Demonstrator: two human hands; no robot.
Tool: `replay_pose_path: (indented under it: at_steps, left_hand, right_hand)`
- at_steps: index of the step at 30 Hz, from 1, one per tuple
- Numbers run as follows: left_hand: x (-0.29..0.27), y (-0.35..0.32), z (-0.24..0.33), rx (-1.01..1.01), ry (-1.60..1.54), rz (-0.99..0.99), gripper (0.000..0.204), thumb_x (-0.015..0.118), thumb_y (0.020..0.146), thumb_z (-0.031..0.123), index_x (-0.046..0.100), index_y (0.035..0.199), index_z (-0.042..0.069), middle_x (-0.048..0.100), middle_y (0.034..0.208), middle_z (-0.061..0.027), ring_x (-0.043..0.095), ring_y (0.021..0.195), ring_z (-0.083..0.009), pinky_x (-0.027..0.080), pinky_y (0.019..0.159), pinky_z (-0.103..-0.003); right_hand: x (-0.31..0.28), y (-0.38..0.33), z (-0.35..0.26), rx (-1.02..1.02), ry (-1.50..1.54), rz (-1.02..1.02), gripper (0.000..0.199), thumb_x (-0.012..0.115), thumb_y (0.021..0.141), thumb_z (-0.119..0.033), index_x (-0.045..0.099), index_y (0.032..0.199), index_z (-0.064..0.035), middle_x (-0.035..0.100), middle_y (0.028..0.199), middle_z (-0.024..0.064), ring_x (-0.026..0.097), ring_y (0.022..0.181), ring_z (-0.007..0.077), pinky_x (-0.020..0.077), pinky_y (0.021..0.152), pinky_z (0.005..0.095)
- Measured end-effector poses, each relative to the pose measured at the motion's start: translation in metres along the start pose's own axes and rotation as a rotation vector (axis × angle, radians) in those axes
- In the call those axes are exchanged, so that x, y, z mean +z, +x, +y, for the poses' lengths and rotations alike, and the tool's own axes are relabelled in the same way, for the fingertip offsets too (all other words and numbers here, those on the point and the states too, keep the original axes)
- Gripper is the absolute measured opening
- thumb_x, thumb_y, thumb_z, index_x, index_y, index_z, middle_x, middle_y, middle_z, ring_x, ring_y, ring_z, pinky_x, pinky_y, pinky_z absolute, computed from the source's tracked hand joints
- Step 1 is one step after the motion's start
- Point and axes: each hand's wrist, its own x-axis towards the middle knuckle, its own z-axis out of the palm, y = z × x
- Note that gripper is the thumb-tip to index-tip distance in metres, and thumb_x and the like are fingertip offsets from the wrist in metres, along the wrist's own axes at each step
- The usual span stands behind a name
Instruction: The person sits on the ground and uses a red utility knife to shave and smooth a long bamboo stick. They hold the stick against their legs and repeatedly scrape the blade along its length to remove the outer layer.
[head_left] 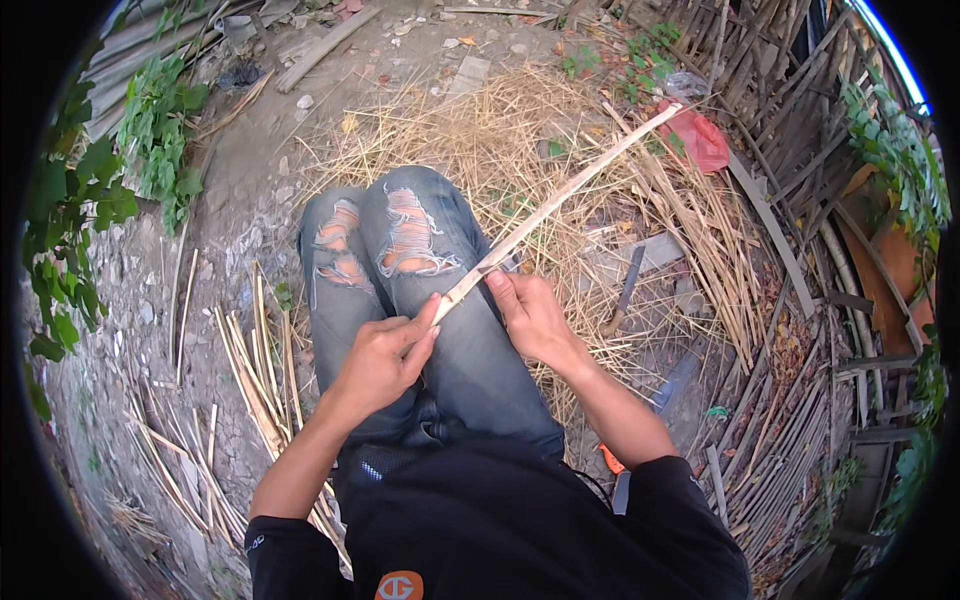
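A long, pale, peeled wooden stick (560,200) slants across my lap, its far end pointing up and to the right. My left hand (385,355) is closed on its near end, with the fingers pinching the wood. Farther up the stick, above my thigh, my right hand (530,315) is closed, the thumb lying against the wood. Its other fingers are mostly hidden beneath. A small darker notch or mark shows on the stick between the two hands.
A knife (626,285) lies on the ground to my right, near a broad metal blade (675,380). Bundles of split sticks (705,250) lie at right, more sticks (265,390) at left. Straw-like shavings (450,125) cover the ground ahead. A red plastic bag (697,138) sits by the wooden fence (790,120).
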Motion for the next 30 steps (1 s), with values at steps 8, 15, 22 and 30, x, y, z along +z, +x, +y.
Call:
replay_pose_path:
  at_steps: [8, 15, 22, 30]
  left_hand:
    - [0.002, 0.001, -0.001, -0.050, -0.073, 0.013, 0.041, 0.071, 0.095, 0.004, 0.067, 0.135, -0.002, 0.064, 0.071, -0.0173, 0.062, 0.057, -0.0258, 0.049, 0.061, -0.035]
    - [0.001, -0.005, -0.004, -0.236, -0.281, -0.022, 0.038, 0.070, 0.099, 0.008, 0.067, 0.135, -0.002, 0.080, 0.101, -0.0148, 0.064, 0.082, -0.0041, 0.054, 0.076, -0.027]
    - [0.006, -0.006, -0.001, -0.240, -0.329, -0.046, 0.038, 0.070, 0.100, 0.011, 0.066, 0.136, -0.002, 0.080, 0.113, -0.0117, 0.059, 0.087, -0.0004, 0.054, 0.078, -0.025]
    - [0.017, 0.001, -0.007, -0.141, -0.348, -0.074, 0.036, 0.070, 0.102, 0.016, 0.068, 0.134, 0.000, 0.076, 0.122, -0.0182, 0.060, 0.081, -0.0008, 0.055, 0.075, -0.028]
  right_hand:
    - [0.008, -0.007, -0.016, -0.054, 0.093, -0.118, 0.059, 0.047, 0.112, -0.043, 0.070, 0.093, 0.0084, 0.054, 0.058, 0.0204, 0.051, 0.053, 0.0243, 0.0419, 0.056, 0.0444]
    - [-0.004, 0.000, -0.011, 0.067, 0.265, -0.373, 0.063, 0.049, 0.112, -0.046, 0.061, 0.072, 0.0018, 0.045, 0.052, 0.0054, 0.041, 0.051, 0.0136, 0.0345, 0.051, 0.0373]
    - [-0.007, 0.007, 0.012, 0.240, 0.660, -0.640, 0.061, 0.049, 0.111, -0.051, 0.045, 0.064, -0.0113, 0.032, 0.053, -0.0068, 0.027, 0.047, 0.0063, 0.0207, 0.044, 0.0274]
    - [-0.009, -0.005, 0.019, 0.288, 1.062, -0.962, 0.057, 0.051, 0.110, -0.048, 0.044, 0.066, -0.0115, 0.032, 0.053, -0.0057, 0.027, 0.043, 0.0060, 0.0195, 0.042, 0.0257]
